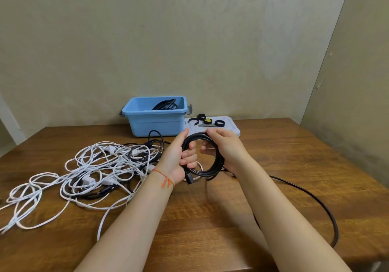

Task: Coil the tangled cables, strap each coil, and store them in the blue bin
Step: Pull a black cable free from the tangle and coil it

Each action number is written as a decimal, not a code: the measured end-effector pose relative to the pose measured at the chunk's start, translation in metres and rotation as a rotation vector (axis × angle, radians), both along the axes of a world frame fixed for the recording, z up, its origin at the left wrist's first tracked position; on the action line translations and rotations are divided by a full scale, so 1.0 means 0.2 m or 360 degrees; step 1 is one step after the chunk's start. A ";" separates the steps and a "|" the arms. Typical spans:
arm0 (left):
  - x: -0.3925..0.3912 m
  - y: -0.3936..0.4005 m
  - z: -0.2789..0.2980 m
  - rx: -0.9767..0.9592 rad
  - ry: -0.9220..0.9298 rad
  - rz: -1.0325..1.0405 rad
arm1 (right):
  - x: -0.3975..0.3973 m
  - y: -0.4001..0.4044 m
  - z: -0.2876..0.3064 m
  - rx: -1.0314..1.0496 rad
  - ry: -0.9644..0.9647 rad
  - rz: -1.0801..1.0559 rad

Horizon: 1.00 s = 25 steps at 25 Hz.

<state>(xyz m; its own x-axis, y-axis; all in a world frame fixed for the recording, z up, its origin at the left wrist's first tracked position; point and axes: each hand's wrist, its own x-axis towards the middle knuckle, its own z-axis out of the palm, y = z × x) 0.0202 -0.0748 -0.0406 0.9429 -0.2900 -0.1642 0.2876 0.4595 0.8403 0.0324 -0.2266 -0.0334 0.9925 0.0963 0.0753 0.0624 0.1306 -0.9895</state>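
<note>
A black cable coil (212, 166) is held above the wooden table between both hands. My left hand (179, 158) grips the coil's left side, its fingers curled through the loops and a black plug hanging below the palm. My right hand (225, 147) holds the coil's top right, thumb and fingers around the strands. The cable's loose tail (324, 206) trails right across the table in a wide loop. A tangle of white and black cables (101, 166) lies to the left. The blue bin (155, 116) stands at the back with one black coil (165, 104) inside.
The bin's pale lid (231, 127) lies flat right of the bin, carrying several black straps (219, 122) and a yellow one (208, 120). The wooden table (273, 155) ends at a wall behind and a wall to the right.
</note>
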 end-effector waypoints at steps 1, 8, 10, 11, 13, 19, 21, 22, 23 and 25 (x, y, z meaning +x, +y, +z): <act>0.00 0.00 0.00 0.0001 0.0008 0.0000 | 0.01 0.00 -0.01 0.0017 0.0010 -0.0043; 0.02 0.03 0.01 0.0258 -0.0026 -0.0035 | -0.01 -0.04 0.03 -0.0514 -0.0165 -0.0421; 0.03 0.04 0.02 0.0262 -0.0020 -0.0029 | -0.01 -0.05 0.05 -0.0690 -0.0266 -0.0481; 0.03 0.04 0.02 0.0213 0.0007 -0.0013 | -0.01 -0.05 0.05 -0.0720 -0.0259 -0.0456; 0.04 0.04 0.02 0.0070 0.0073 0.0049 | -0.02 -0.05 0.06 -0.0657 -0.0140 -0.0257; 0.05 0.08 0.01 -0.0154 0.0126 0.0288 | -0.02 -0.07 -0.05 -0.0250 0.0115 0.0115; 0.04 0.06 0.01 -0.0207 0.0126 0.0364 | -0.02 -0.04 -0.08 -0.0173 0.0113 0.0007; 0.04 0.06 0.01 -0.0225 0.0130 0.0397 | -0.03 -0.02 -0.09 -0.0164 0.0085 -0.0096; 0.04 0.05 0.00 -0.0222 0.0132 0.0424 | -0.03 -0.01 -0.09 -0.0228 0.0026 -0.0231; 0.04 0.04 0.00 -0.0145 0.0106 0.0477 | -0.04 0.00 -0.08 -0.0533 -0.0119 -0.0475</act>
